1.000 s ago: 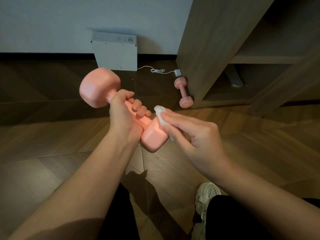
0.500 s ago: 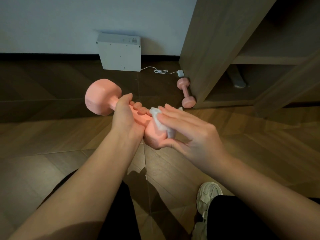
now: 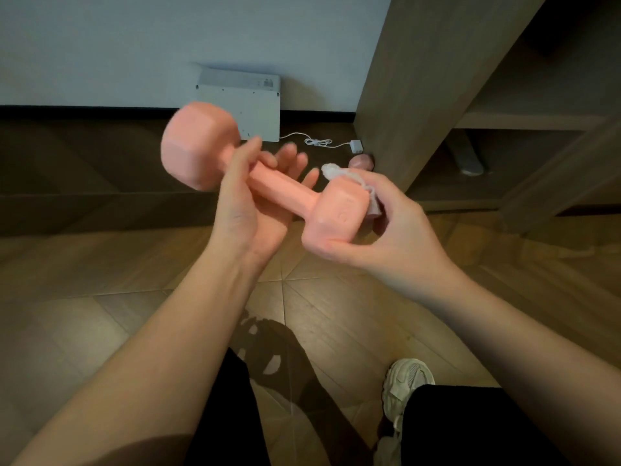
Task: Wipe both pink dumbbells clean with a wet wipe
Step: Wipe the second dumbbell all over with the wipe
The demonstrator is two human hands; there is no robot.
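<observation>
Pink dumbbell [image 3: 282, 190] sits midair: left hand [image 3: 245, 213], fingers [image 3: 289, 156] spread, cradles its handle; right hand [image 3: 396, 237] clasps the near head, wipe [image 3: 336, 171] pressed against it. Second dumbbell [image 3: 361, 160] lies by the cabinet [image 3: 420, 95].

White box [image 3: 240, 105], cable [image 3: 316, 141], wooden shelf [image 3: 437, 79]
</observation>
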